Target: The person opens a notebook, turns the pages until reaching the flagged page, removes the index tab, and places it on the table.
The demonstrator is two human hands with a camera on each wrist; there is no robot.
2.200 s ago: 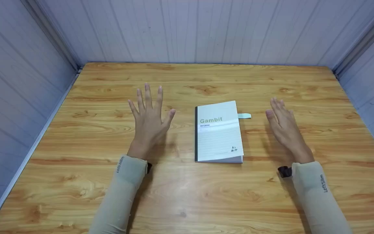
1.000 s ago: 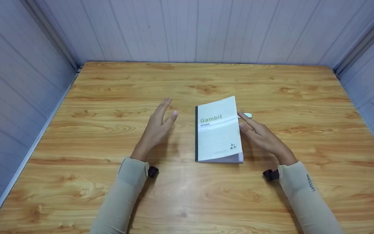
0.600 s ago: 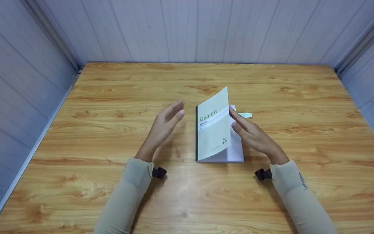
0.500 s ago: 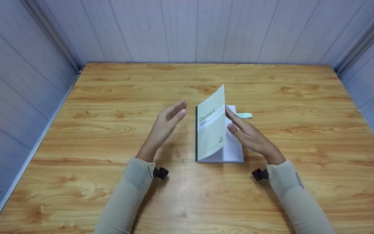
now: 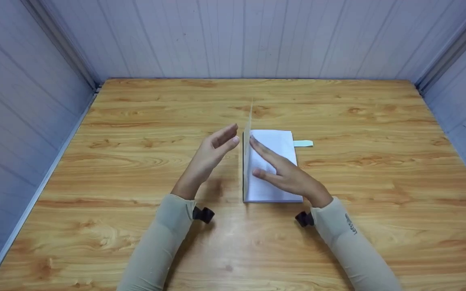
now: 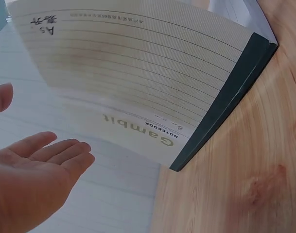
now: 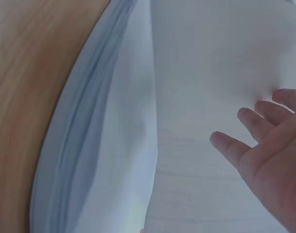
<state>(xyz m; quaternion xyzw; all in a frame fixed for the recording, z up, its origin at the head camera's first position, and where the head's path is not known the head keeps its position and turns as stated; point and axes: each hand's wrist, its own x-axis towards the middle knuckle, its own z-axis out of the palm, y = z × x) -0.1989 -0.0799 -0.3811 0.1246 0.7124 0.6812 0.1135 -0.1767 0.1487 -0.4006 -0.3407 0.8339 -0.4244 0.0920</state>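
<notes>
A notebook [image 5: 262, 163] lies on a wood-patterned table [image 5: 233, 250], just off centre toward 4 o'clock, its dark spine [image 6: 218, 104] along the 9 o'clock edge and a pale tab [image 5: 303, 143] poking out at 2 o'clock. Hinged at that spine, the cover [image 6: 128, 73] stands nearly upright, apparently propped by the right hand [image 5: 287, 173], which reaches in from 4 o'clock, fingers extended against its inner face, thumb apart, pinching nothing. The left hand [image 5: 212, 153], at 9 o'clock, holds nothing, its fingers slightly bent near the cover's outer face, perhaps to limit its swing.
</notes>
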